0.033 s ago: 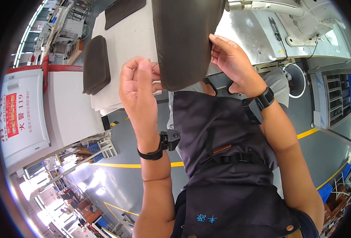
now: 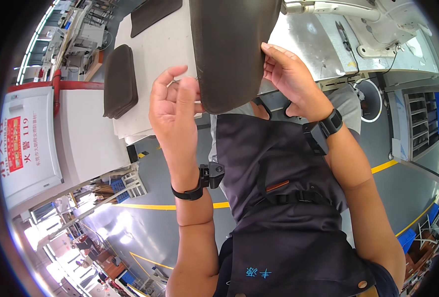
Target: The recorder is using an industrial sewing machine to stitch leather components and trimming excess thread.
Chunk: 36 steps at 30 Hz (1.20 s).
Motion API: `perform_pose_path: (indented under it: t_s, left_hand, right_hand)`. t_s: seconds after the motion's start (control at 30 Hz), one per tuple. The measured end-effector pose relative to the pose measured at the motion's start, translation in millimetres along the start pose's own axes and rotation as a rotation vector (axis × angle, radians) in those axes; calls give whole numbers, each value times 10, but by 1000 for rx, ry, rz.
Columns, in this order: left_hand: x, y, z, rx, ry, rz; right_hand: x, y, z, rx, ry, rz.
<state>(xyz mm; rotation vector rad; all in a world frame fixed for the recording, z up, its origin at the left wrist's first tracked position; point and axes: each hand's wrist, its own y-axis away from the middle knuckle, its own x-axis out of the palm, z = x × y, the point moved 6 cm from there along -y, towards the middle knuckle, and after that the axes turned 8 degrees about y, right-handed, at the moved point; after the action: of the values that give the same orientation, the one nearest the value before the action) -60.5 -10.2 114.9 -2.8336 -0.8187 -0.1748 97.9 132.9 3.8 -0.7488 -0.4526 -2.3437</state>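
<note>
A large dark brown leather-like panel (image 2: 232, 54) with a rounded lower end hangs in front of me, its upper part cut off by the frame. My right hand (image 2: 294, 76) pinches its right edge, thumb in front and the other fingers partly hidden behind. At the left edge is my left hand (image 2: 175, 96), thumb and index finger apart, with the lower fingertips touching or just behind the edge. Left of it, a small stack of similar dark brown pieces (image 2: 120, 81) lies on the pale tabletop (image 2: 167, 49). Another dark brown piece (image 2: 155, 16) lies farther back.
A white sewing machine (image 2: 385, 29) stands at the upper right, with thread snips (image 2: 344, 35) on the metal work surface (image 2: 311, 47) beside it. Below that is a round bin (image 2: 372, 101). A white cabinet (image 2: 31, 143) with a red sign stands at the left.
My left index finger has lifted away from the thumb and the panel's edge. My right hand and the panel have barely moved.
</note>
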Motion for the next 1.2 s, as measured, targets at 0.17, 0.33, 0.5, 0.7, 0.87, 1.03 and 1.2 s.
perform_pose_path:
  t_s: [0.17, 0.33, 0.5, 0.7, 0.87, 1.03, 1.2]
  left_hand:
    - [-15, 23, 84, -14, -162, -50]
    - [-10, -75, 85, 131, -235, -168]
    - [76, -143, 149, 138, -59, -134]
    - [-94, -294, 262, 142, -141, -165]
    - [-170, -289, 321, 118, -117, -194]
    - [-183, -299, 342, 82, -50, -192]
    - [-165, -290, 341, 135, -120, -178]
  right_hand:
    - [-18, -1, 6, -7, 23, -2]
    - [-236, 88, 158, -46, 292, -85]
    - [-779, 419, 969, -647, 1350, -525]
    - [-1499, 454, 1304, -696, 2114, -652]
    - [-1705, 386, 1252, -580, 2292, -541]
    - [-1636, 262, 1274, -553, 2238, -496]
    - [-1669, 77, 1279, -490, 2293, -467]
